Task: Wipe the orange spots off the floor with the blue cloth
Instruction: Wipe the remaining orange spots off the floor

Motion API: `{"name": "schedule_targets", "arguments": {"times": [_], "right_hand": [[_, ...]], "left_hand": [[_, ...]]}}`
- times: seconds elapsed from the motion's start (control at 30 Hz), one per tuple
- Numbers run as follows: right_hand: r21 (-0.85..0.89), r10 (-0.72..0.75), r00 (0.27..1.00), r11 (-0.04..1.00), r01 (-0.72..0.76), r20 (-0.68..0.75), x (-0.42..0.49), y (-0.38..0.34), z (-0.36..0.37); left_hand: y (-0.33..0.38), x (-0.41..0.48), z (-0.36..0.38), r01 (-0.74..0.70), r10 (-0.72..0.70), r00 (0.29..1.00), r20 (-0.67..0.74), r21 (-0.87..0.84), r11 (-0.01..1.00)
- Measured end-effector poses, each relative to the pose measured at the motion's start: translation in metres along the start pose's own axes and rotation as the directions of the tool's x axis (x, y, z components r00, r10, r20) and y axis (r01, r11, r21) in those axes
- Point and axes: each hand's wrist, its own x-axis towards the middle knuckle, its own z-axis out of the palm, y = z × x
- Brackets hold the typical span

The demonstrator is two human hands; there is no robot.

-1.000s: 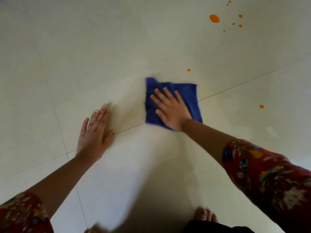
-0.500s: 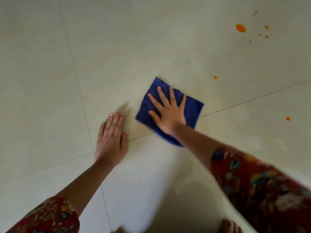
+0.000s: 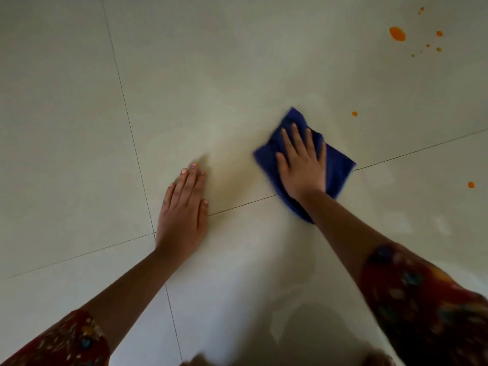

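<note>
The right hand [image 3: 302,166] presses flat, fingers spread, on the folded blue cloth [image 3: 335,167]; the left hand [image 3: 182,207] rests open on the tiled floor [image 3: 79,101]. Soft and limp, the cloth likely slides best under the palm. Orange spots [image 3: 397,33] lie beyond.

The blue cloth [image 3: 339,170], a square turned diamond-wise, lies flat on the tiled floor [image 3: 211,75] across a grout line — the orange spots [image 3: 397,34] lie clear of it, one near its far corner, one off right, a cluster farther away.
</note>
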Motion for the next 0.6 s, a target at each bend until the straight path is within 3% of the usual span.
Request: {"name": "schedule_targets", "arguments": {"times": [0.07, 0.17, 0.23, 0.3, 0.4, 0.47, 0.53, 0.6], "right_hand": [[0.005, -0.023, 1.0, 1.0, 0.023, 0.007, 0.023, -0.049, 0.003], [-0.004, -0.241, 0.97, 0.971, 0.241, 0.026, -0.002, -0.103, 0.014], [0.0, -0.411, 0.911, 0.912, 0.411, 0.047, -0.052, -0.103, 0.018], [0.029, -0.483, 0.875, 0.876, 0.482, 0.043, -0.1, -0.075, 0.021], [-0.022, -0.328, 0.944, 0.944, 0.329, 0.036, -0.116, -0.012, 0.017], [-0.028, -0.091, 0.995, 0.995, 0.092, 0.037, -0.089, 0.008, 0.011], [0.001, 0.116, 0.993, 0.993, -0.116, 0.011, -0.057, -0.006, 0.01], [0.007, 0.064, 0.998, 0.998, -0.064, 0.0, -0.048, -0.045, 0.016]], "left_hand": [[0.0, 0.0, -0.001, 0.009, -0.01, 1.0, -0.016, -0.028, 1.0], [-0.003, -0.002, -0.003, 0.035, -0.043, 0.997, -0.061, -0.128, 0.991], [-0.005, -0.002, -0.006, 0.049, -0.062, 0.996, -0.067, -0.176, 0.983], [-0.005, -0.003, -0.005, 0.031, -0.041, 0.997, -0.064, -0.153, 0.988], [-0.005, -0.002, 0.001, -0.028, 0.024, 0.998, -0.05, -0.08, 0.996], [-0.005, -0.001, 0.004, -0.037, 0.035, 0.998, -0.049, -0.041, 0.998], [-0.002, 0.0, 0.004, -0.022, 0.021, 0.999, -0.048, -0.015, 1.0], [-0.001, 0.0, 0.003, -0.013, 0.013, 0.999, -0.035, 0.009, 1.0]]}}
